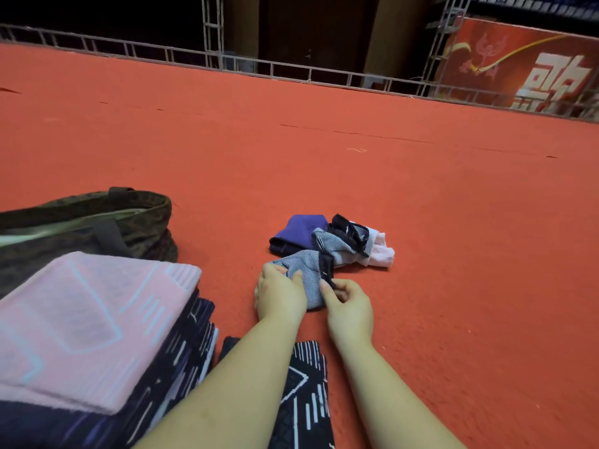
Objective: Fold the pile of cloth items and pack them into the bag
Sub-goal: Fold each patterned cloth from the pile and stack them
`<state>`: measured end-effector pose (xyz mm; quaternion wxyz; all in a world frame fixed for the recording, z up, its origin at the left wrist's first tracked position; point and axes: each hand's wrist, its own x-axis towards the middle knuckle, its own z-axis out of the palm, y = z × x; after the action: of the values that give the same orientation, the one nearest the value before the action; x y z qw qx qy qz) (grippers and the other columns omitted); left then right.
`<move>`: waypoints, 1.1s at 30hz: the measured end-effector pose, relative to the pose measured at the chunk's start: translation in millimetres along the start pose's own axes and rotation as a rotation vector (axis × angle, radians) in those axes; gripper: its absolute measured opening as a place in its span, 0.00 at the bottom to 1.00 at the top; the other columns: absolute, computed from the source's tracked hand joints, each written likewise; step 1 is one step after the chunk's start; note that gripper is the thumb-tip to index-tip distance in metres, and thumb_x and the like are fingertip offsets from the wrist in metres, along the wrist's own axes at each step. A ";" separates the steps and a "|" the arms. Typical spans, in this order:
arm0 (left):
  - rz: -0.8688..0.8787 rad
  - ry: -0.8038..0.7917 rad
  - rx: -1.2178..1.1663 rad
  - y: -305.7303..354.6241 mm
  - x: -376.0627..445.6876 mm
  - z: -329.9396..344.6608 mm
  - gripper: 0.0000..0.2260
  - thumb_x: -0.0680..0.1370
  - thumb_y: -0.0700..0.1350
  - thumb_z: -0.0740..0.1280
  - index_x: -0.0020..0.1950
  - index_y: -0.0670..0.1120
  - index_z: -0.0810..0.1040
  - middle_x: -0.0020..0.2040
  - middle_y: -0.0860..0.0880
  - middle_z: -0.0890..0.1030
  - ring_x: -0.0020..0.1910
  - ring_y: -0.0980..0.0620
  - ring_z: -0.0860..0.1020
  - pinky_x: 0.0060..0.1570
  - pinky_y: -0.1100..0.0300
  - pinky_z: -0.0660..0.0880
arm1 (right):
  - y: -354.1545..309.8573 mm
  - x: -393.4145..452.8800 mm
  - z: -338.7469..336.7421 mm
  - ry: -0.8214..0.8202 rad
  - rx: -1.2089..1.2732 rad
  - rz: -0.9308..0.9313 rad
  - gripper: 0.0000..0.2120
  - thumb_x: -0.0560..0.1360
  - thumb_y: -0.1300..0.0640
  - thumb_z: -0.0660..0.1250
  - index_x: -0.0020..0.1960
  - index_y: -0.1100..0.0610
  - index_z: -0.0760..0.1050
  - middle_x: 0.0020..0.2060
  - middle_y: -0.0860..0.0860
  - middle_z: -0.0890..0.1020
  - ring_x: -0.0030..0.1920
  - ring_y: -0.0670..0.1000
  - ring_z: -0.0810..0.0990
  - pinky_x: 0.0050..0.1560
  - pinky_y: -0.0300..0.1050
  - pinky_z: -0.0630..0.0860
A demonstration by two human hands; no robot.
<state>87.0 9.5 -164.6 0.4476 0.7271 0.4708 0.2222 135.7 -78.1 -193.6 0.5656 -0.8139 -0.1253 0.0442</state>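
So we've got a small grey striped piece [308, 270] down on the red carpet floor [421, 222], right in front of us, and both hands are on it. Our left hand [280, 294] has its fingers curled over the left edge of the fabric, and our right hand [348, 301] is pinching the dark trim on the right side between thumb and forefinger. So both are gripping the same piece, neither is free.

Just beyond it sits the rest of the unfolded pile [337, 241]: something purple, more striped stuff, a dark bit and a pale pink item, all bunched together and touching our piece at its far end. Hard to tell exactly where one item stops and the next starts.

Tip for this step, as we see it: pull the striped piece clear of the heap first, so nothing drags along. Then lay it flat, smooth it with the palms, line up the trim edges and fold it small and square so it stacks neatly.

To the left there's a folded stack [97, 335] with a pink towel on top and dark patterned cloth under it. Another dark patterned piece [308, 384] lies between our forearms. The camo bag [97, 215] sits open behind the stack, near enough for packing later.
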 end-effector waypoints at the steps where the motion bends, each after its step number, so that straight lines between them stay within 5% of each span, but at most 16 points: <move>1: -0.004 0.002 -0.014 1.4 -1.3 -1.3 0.11 0.79 0.48 0.64 0.57 0.44 0.70 0.62 0.42 0.74 0.63 0.41 0.71 0.61 0.53 0.65 | -0.8 -2.2 -2.4 -0.008 0.056 0.009 0.05 0.74 0.52 0.70 0.41 0.49 0.75 0.39 0.49 0.84 0.42 0.49 0.82 0.47 0.45 0.75; 5: 0.032 -0.054 -0.146 10.4 -10.8 -9.5 0.08 0.77 0.45 0.67 0.49 0.48 0.68 0.60 0.43 0.75 0.58 0.42 0.74 0.58 0.54 0.69 | -7.9 -20.4 -18.3 0.040 0.265 0.023 0.04 0.74 0.60 0.70 0.41 0.54 0.76 0.36 0.53 0.83 0.33 0.41 0.79 0.37 0.35 0.73; 10: 0.116 -0.130 -0.383 40.6 -37.9 -28.5 0.16 0.72 0.36 0.72 0.51 0.48 0.68 0.49 0.49 0.75 0.52 0.47 0.76 0.51 0.60 0.70 | -26.1 -50.0 -49.3 0.190 0.486 0.029 0.02 0.74 0.62 0.70 0.44 0.59 0.77 0.36 0.52 0.82 0.32 0.39 0.78 0.36 0.32 0.73; 13: 0.156 -0.209 -0.533 57.9 -68.5 -44.2 0.20 0.71 0.33 0.72 0.54 0.50 0.66 0.46 0.52 0.75 0.49 0.49 0.77 0.55 0.55 0.74 | -42.5 -73.8 -70.4 0.262 0.670 0.081 0.02 0.74 0.60 0.69 0.46 0.59 0.77 0.38 0.52 0.81 0.39 0.46 0.79 0.45 0.42 0.79; 16: 0.174 -0.247 -0.665 58.4 -103.4 -64.8 0.23 0.71 0.32 0.71 0.56 0.52 0.66 0.46 0.54 0.75 0.49 0.49 0.77 0.55 0.52 0.75 | -56.5 -104.7 -89.4 0.209 0.874 0.151 0.03 0.75 0.60 0.67 0.46 0.59 0.74 0.42 0.54 0.80 0.40 0.46 0.79 0.42 0.43 0.81; 21: 0.221 -0.290 -0.791 17.8 -166.1 -100.4 0.23 0.69 0.33 0.73 0.54 0.56 0.70 0.53 0.50 0.77 0.51 0.50 0.78 0.56 0.54 0.75 | -52.4 -157.9 -111.2 0.000 1.007 0.182 0.40 0.53 0.45 0.81 0.59 0.62 0.75 0.53 0.59 0.82 0.47 0.53 0.83 0.41 0.48 0.82; 27: 0.239 -0.437 -0.770 -50.4 -205.4 -133.5 0.31 0.60 0.40 0.74 0.61 0.54 0.72 0.57 0.48 0.79 0.54 0.52 0.80 0.59 0.56 0.75 | -38.5 -209.6 -119.3 -0.283 1.019 0.190 0.45 0.52 0.42 0.82 0.63 0.62 0.75 0.58 0.62 0.80 0.59 0.61 0.78 0.62 0.60 0.73; 30: 0.238 -0.535 -0.779 -78.2 -213.4 -144.1 0.36 0.54 0.44 0.78 0.62 0.51 0.74 0.55 0.47 0.82 0.50 0.52 0.81 0.49 0.62 0.77 | -33.3 -233.7 -114.9 -0.212 0.958 0.184 0.50 0.48 0.40 0.83 0.63 0.61 0.74 0.56 0.62 0.81 0.58 0.62 0.79 0.63 0.63 0.72; 33: 0.227 -0.594 -0.741 -101.9 -218.8 -153.3 0.37 0.52 0.45 0.78 0.61 0.49 0.75 0.54 0.47 0.83 0.48 0.51 0.81 0.47 0.63 0.76 | -24.6 -255.4 -108.6 -0.131 0.827 0.113 0.46 0.47 0.35 0.81 0.56 0.61 0.77 0.49 0.60 0.84 0.51 0.58 0.83 0.52 0.52 0.80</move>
<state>-176.8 -100.2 -154.0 0.7641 0.5976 0.1299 0.2052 -91.2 -233.7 -149.8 0.8320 -0.5196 -0.0878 0.1736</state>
